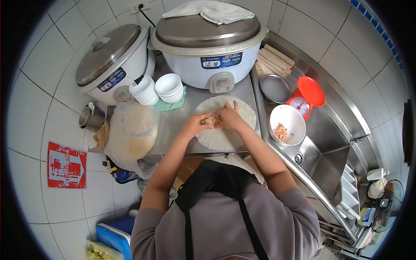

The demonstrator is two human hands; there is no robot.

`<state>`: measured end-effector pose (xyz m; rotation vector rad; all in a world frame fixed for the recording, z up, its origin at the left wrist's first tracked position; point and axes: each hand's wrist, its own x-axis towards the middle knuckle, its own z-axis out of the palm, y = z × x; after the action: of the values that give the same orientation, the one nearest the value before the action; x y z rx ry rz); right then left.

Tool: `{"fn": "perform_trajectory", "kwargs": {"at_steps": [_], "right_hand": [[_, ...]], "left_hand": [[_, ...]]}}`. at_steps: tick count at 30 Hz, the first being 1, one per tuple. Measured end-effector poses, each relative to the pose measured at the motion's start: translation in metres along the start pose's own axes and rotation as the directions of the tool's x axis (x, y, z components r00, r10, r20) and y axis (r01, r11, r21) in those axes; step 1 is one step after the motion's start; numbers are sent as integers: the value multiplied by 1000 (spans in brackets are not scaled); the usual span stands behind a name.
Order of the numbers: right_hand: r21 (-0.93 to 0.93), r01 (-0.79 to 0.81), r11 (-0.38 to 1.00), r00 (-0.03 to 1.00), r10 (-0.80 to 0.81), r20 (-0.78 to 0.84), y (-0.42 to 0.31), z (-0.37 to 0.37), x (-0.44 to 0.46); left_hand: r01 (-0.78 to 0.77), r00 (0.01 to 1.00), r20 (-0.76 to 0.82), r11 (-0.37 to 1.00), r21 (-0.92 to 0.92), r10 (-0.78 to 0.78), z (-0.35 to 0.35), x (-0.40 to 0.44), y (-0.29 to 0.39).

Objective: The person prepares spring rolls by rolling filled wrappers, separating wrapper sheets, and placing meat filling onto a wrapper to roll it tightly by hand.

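Over the worktop (173, 119), two hands cup a crumbly mixture (212, 121).
Above a round white sheet (223, 141), the left hand (196, 124) and right hand (230, 118) curl their fingers around it; a white bowl (297, 120) at right holds more. Beyond stand stacked white bowls (169, 86), then a large rice cooker (184, 65).

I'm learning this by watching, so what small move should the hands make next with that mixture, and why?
I'd probably press the mixture gently together: the left hand and right hand already cup it from either side, it looks loose and crumbly, and the pale round sheet beneath lies flat.
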<state>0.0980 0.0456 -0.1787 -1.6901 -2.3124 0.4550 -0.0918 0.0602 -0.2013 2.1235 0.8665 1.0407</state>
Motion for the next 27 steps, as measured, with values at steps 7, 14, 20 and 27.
{"fn": "perform_trajectory", "kwargs": {"at_steps": [7,14,20,27], "right_hand": [[-199,42,979,999,-43,-1,-9,14,2],[-253,43,966,999,-49,-16,-19,16,0],[-202,18,979,999,-27,-43,-5,11,-5],[-123,-10,992,995,-2,-103,8,11,-11]], "left_hand": [[10,956,284,977,212,-71,-11,2,-6],[-77,960,277,988,132,38,-18,0,-12],[40,953,288,981,191,-94,-17,6,2],[-55,984,179,953,298,0,15,3,1]]}}
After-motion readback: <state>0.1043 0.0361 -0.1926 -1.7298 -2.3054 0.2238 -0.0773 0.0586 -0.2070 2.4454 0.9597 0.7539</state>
